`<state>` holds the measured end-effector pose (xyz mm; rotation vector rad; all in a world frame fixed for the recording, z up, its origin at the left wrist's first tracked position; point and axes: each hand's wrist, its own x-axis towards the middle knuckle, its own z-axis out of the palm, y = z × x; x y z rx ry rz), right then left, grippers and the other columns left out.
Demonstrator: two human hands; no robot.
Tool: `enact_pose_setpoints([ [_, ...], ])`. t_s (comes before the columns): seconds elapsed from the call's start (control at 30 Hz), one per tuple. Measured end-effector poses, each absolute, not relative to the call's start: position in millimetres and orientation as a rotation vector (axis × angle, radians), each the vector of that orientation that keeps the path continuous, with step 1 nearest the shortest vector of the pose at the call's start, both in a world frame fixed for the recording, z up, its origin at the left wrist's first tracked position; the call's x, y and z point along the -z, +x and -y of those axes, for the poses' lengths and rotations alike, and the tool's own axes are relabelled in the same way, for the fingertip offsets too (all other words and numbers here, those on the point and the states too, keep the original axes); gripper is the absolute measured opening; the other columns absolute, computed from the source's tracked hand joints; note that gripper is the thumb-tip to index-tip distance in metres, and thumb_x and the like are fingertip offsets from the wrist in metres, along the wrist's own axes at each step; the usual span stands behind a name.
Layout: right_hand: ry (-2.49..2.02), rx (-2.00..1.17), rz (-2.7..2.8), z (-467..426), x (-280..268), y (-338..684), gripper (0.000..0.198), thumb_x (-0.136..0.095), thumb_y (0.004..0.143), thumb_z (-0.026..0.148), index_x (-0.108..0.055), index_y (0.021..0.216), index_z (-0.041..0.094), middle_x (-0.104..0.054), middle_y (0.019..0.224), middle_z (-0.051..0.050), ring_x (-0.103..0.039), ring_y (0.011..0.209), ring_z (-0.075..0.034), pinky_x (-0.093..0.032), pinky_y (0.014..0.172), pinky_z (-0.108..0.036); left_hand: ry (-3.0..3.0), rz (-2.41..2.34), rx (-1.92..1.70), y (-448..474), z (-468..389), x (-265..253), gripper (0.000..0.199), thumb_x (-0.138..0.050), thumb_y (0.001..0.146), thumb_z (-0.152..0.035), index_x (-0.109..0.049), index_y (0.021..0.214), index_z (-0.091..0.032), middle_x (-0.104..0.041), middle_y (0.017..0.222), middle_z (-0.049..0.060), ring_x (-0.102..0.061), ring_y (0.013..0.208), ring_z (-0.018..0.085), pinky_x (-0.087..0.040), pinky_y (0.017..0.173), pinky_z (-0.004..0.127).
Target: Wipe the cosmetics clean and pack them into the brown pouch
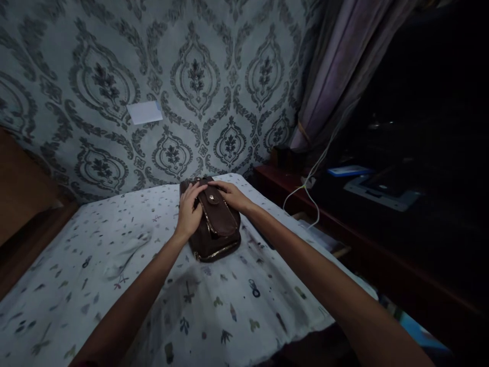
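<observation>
A brown leather handbag with gold-coloured zips lies on the patterned sheet. Its narrow front flap carries a round metal clasp. My left hand grips the bag's left side, fingers reaching over the top near the clasp and the thumb set apart from them. From the other side, my right hand holds the upper right edge, its fingertips close to those of the left. Part of the bag's far end is hidden beneath the fingers. The zip along its near end looks closed.
The white printed sheet covers the surface, with a crumpled pale patch at left. A patterned wall bears a white switch plate. Right of the sheet are a white cable, a dark red ledge and a curtain.
</observation>
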<state>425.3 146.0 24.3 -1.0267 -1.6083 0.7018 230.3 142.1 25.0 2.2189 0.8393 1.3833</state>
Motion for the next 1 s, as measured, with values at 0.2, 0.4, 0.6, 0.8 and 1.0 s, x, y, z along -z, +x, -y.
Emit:
enact_pose_setpoints([
  [0.2, -1.138, -0.531, 1.586, -128.1, -19.3, 421.4, 0.037, -0.054, 0.084, 0.018, -0.073, 0.115, 0.025, -0.069, 0.128, -0.003, -0.059, 0.125, -0.022, -0.038, 0.114, -0.045, 2.42, -0.806, -1.337, 222.3, -93.2, -17.9, 0.045, -0.045, 0.091, -0.023, -0.057, 0.134, -0.022, -0.045, 0.154, 0.01, -0.029, 0.149, 0.028, -0.025, 0.12, 0.054],
  [0.4, -1.134, -0.489, 1.522, -88.2, -9.7, 418.8, 0.04, -0.051, 0.094, 0.043, -0.067, 0.126, 0.025, -0.064, 0.137, -0.006, -0.055, 0.131, -0.025, -0.035, 0.116, -0.046, 2.506, -0.861, -1.307, 221.8, -77.7, -16.8, 0.041, -0.045, 0.094, -0.023, -0.059, 0.133, -0.025, -0.047, 0.152, 0.009, -0.028, 0.148, 0.029, -0.026, 0.119, 0.054],
  [0.6, -1.18, -0.599, 1.483, -11.2, 15.3, 417.9, 0.067, -0.065, 0.084, 0.059, -0.05, 0.143, 0.032, -0.034, 0.161, -0.006, -0.029, 0.15, -0.026, -0.026, 0.121, -0.047, 2.419, -0.887, -1.324, 225.4, -78.7, -18.8, 0.034, -0.044, 0.099, -0.031, -0.064, 0.126, -0.027, -0.05, 0.149, 0.007, -0.032, 0.146, 0.028, -0.027, 0.119, 0.053],
  [0.8, -1.264, -0.45, 1.411, -3.1, 22.1, 392.3, 0.055, -0.073, 0.076, 0.06, -0.068, 0.118, 0.025, -0.035, 0.155, -0.011, -0.028, 0.148, -0.031, -0.026, 0.121, -0.05, 2.33, -0.908, -1.335, 226.9, -78.2, -19.0, 0.033, -0.043, 0.1, -0.037, -0.064, 0.125, -0.03, -0.051, 0.149, 0.006, -0.032, 0.146, 0.028, -0.027, 0.119, 0.051],
  [1.0, -1.299, -0.332, 1.315, -21.4, 18.9, 378.1, 0.044, -0.07, 0.079, 0.061, -0.074, 0.107, 0.028, -0.047, 0.14, -0.01, -0.041, 0.137, -0.031, -0.031, 0.117, -0.052, 2.333, -0.863, -1.358, 224.2, -81.8, -17.9, 0.036, -0.043, 0.1, -0.043, -0.066, 0.123, -0.028, -0.053, 0.147, 0.007, -0.034, 0.146, 0.027, -0.027, 0.12, 0.051],
])
